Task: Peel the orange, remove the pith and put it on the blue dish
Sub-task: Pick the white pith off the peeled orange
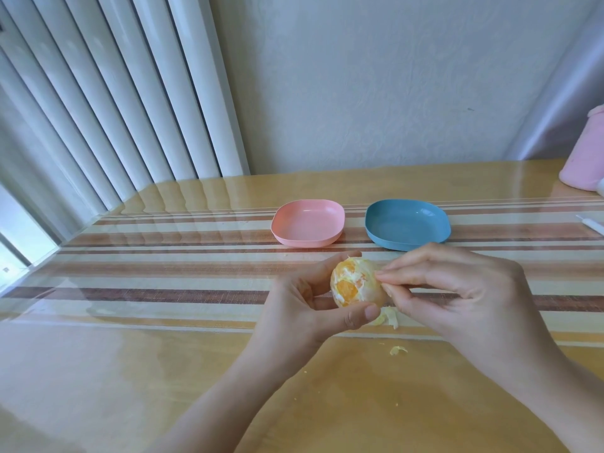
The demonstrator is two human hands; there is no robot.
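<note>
Above the table (163,354), left hand (304,308) gripping orange (354,284), right hand (457,289) pinching its pith (376,278), blue dish (405,223) beyond

No text, label, brand, number or sign can be read anywhere in this view.

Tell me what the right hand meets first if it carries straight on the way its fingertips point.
The orange: the right hand points leftward, and its fingertips seem to pinch the pith there. Just beyond is the left hand, gripping the fruit.
</note>
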